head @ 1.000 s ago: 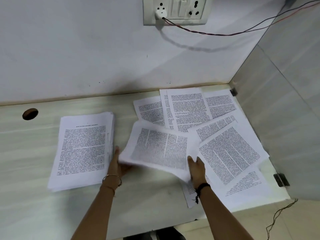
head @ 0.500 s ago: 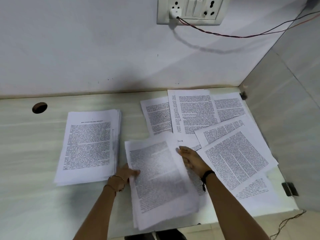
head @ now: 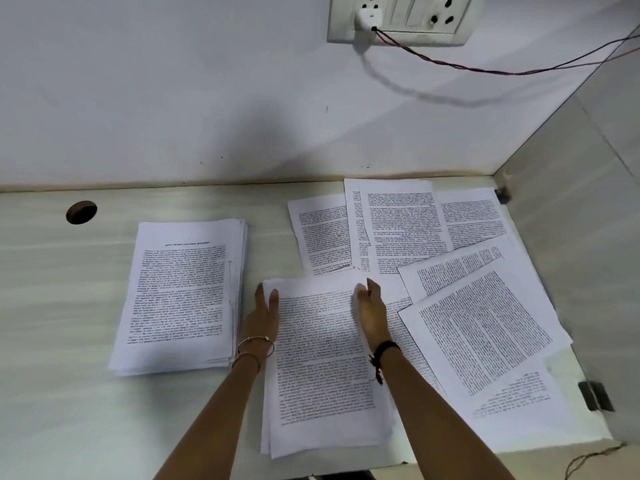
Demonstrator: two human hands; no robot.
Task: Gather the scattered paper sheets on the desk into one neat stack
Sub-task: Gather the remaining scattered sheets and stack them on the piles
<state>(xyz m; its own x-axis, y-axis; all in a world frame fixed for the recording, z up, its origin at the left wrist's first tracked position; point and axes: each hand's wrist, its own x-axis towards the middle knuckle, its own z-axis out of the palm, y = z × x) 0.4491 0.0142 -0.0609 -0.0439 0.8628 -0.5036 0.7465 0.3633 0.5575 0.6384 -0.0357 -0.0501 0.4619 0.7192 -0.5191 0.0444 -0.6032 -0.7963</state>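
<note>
A thick stack of printed sheets (head: 183, 292) lies on the left of the pale desk (head: 62, 306). A smaller pile of sheets (head: 322, 362) lies flat in the middle, near the front edge. My left hand (head: 264, 317) rests with straight fingers against the pile's upper left edge. My right hand (head: 372, 313) stands edge-on along the pile's upper right side, fingers extended. Neither hand grips a sheet. Several loose printed sheets (head: 481, 327) overlap at odd angles on the right, and more sheets (head: 401, 223) lie by the back wall.
A round cable hole (head: 81, 212) is at the back left of the desk. A wall socket (head: 398, 19) with a plugged-in wire (head: 485, 69) sits above. A side partition (head: 588, 254) closes the right; a metal bracket (head: 595, 396) is at its base.
The middle pile, held tilted in the air a second ago, now lies flat and turned upright on the desk. Both hands have slid up along its sides.
</note>
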